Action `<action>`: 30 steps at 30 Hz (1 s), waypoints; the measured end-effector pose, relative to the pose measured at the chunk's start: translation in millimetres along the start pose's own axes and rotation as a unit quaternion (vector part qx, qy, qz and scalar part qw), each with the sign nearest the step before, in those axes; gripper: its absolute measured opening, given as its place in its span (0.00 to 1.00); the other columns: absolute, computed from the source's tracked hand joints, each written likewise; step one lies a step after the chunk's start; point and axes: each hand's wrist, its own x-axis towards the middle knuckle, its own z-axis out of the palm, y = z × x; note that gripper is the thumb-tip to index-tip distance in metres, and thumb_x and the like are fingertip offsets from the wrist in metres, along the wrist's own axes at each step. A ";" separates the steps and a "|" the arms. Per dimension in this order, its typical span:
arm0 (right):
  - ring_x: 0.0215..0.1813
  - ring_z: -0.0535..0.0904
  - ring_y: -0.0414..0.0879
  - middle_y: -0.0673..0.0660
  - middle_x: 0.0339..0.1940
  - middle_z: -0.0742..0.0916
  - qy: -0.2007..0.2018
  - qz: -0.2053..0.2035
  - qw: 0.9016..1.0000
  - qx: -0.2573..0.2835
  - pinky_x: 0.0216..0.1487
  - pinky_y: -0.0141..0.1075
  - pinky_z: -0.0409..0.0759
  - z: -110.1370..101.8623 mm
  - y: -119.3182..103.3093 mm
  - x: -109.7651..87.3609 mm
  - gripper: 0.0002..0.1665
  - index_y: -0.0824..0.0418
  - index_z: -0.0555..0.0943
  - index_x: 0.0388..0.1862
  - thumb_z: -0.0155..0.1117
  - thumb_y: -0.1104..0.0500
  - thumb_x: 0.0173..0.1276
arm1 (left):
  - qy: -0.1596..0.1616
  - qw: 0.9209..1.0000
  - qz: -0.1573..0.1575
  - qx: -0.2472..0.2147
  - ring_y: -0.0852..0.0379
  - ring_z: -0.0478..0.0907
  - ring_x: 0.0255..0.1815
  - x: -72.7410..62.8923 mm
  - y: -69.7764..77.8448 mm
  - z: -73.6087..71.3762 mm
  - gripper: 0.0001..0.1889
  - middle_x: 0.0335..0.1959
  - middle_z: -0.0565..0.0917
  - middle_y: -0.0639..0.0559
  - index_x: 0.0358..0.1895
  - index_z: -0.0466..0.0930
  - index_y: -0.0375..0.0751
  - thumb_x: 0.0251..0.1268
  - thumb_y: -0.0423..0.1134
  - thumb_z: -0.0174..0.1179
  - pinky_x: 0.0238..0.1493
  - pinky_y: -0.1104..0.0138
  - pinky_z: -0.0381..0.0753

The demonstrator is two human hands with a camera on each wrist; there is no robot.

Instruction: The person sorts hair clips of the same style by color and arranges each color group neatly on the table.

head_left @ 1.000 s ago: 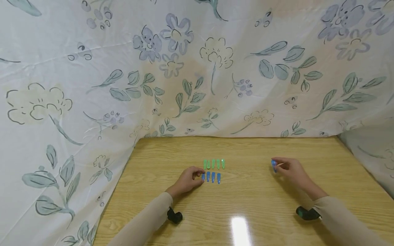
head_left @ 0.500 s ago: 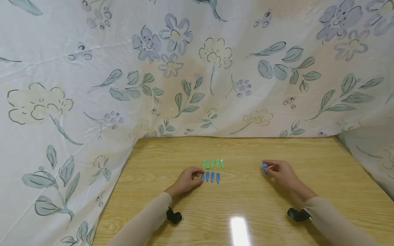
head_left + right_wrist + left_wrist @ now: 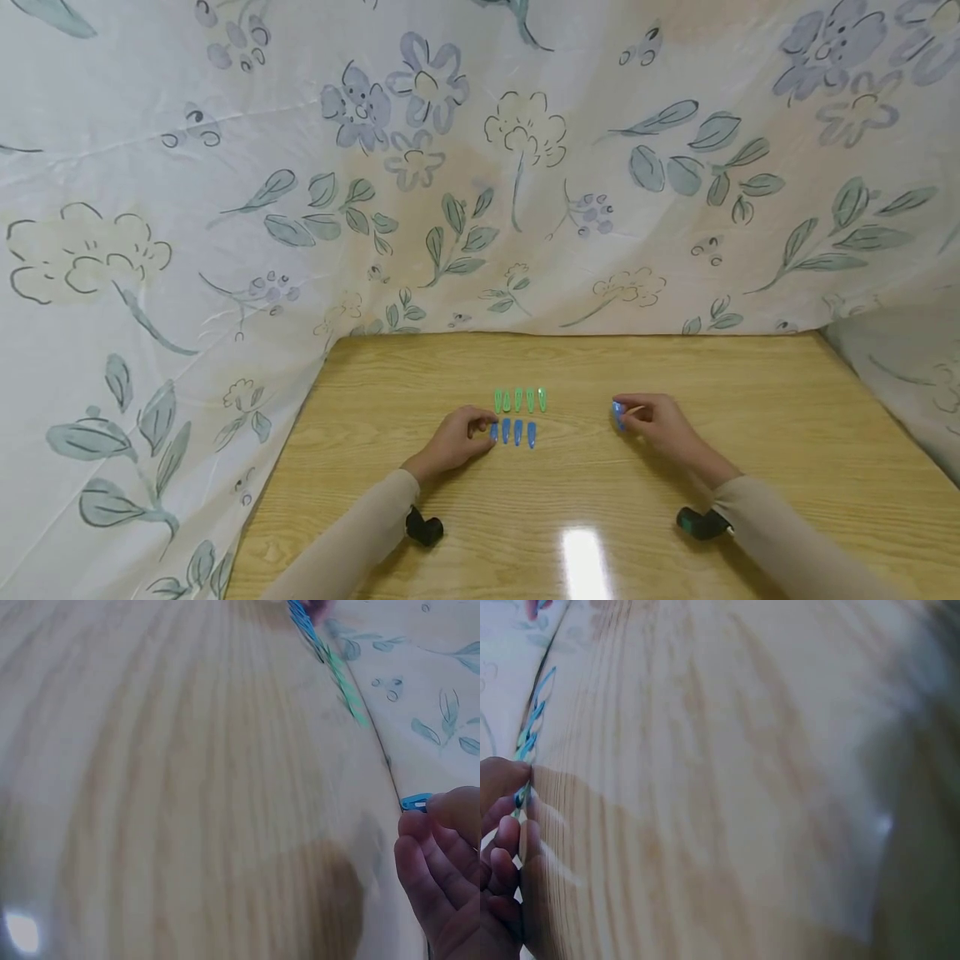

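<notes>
Several green snap hair clips lie in a row on the wooden table. In front of them is a shorter row of blue snap hair clips. My left hand rests on the table, its thumb and finger at the two ends of the leftmost blue hair clip. Off to the right, my right hand pinches another blue hair clip between thumb and finger, just above the table. The right wrist view shows this hair clip sticking out from the fingertips.
The wooden table has a bright light reflection near its front. Floral cloth hangs along the table's back and both sides. A black device is worn at my left wrist, and a similar black device at my right.
My right hand has moved left across the table, carrying the blue hair clip toward the rows. The left hand and the lying clips have stayed in place.
</notes>
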 end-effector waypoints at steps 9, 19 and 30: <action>0.39 0.86 0.37 0.77 0.52 0.85 -0.032 0.002 0.999 0.030 0.38 0.28 0.83 20.0 -8.8 1.0 0.21 0.81 0.77 0.59 0.62 0.74 0.69 | -0.001 1.000 -0.001 -0.001 0.62 0.67 0.31 -1.7 0.1 -0.1 0.15 0.37 0.79 0.52 0.55 0.84 0.42 0.66 0.38 0.67 0.34 0.71 0.69; 0.35 0.82 0.34 0.72 0.47 0.86 -0.054 0.010 0.997 0.046 0.30 0.28 0.78 40.2 -19.7 7.0 0.20 0.78 0.78 0.59 0.62 0.71 0.70 | 0.003 1.000 -0.006 0.003 0.59 0.68 0.32 -2.1 7.2 -1.1 0.15 0.37 0.80 0.51 0.55 0.85 0.40 0.65 0.35 0.67 0.35 0.70 0.69; 0.34 0.82 0.36 0.69 0.42 0.86 -0.075 0.004 0.995 0.065 0.32 0.28 0.79 64.7 -28.4 17.1 0.20 0.77 0.79 0.58 0.62 0.72 0.68 | -0.001 1.000 -0.013 -0.004 0.59 0.68 0.33 -2.7 8.7 -1.4 0.16 0.38 0.80 0.50 0.56 0.84 0.39 0.66 0.35 0.67 0.35 0.70 0.70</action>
